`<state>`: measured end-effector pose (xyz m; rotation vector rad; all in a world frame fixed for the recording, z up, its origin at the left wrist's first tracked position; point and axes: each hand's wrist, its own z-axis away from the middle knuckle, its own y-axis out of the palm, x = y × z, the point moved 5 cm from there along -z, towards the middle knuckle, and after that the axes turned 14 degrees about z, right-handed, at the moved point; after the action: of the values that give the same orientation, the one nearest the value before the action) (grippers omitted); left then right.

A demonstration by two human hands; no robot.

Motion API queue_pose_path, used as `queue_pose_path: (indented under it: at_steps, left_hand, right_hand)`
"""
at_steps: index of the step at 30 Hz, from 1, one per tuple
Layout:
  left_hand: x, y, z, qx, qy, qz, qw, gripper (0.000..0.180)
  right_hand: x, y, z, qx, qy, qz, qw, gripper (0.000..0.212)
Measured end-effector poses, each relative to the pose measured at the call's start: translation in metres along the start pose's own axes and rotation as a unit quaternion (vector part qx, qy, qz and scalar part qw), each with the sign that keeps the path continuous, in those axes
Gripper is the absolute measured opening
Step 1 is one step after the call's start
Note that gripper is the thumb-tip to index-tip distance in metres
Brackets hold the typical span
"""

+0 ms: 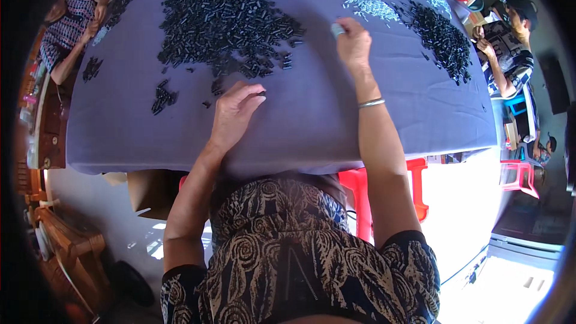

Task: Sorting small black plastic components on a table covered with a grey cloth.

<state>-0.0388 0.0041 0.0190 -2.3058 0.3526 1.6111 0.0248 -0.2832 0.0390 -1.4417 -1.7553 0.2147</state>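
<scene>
On the table [300, 135] I have the main heap [222, 18] of small pieces far and left of centre. Nearer and left lies a cluster [162, 99]; my left grip [234, 111] is right of it, on the heap's near side. My right grip [354, 47] sits right of the heap, a pile [371, 6] beyond it and another pile [443, 45] farther right. Under the near edge: a box [157, 192] left, a stool [360, 198] right.

Can't read any text, numbers or signs here, tbh. There's pale print on the dark top [510, 37] of the person [493, 60] at the right, but it's too small to tell if it's lettering.
</scene>
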Motion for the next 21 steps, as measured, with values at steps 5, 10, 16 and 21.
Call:
queue_pose_path:
  at_steps: [5, 10, 16, 21]
  left_hand:
    - [-0.002, -0.001, -0.003, 0.003, 0.03, -0.003, 1.0, 0.014]
    - [-0.001, 0.0, -0.005, -0.003, 0.012, -0.005, 1.0, 0.015]
    - [0.001, 0.0, -0.006, -0.011, 0.024, 0.001, 1.0, 0.016]
    - [0.003, 0.0, -0.004, -0.006, 0.054, -0.001, 0.999, 0.015]
  right_hand:
    - [-0.03, -0.014, -0.017, 0.058, 0.099, 0.027, 0.993, 0.011]
    - [-0.062, 0.01, -0.02, 0.073, 0.074, 0.041, 0.994, 0.014]
    - [-0.085, 0.021, -0.05, 0.111, 0.016, 0.157, 0.981, 0.025]
    - [-0.071, 0.026, -0.043, 0.151, -0.021, 0.221, 0.963, 0.018]
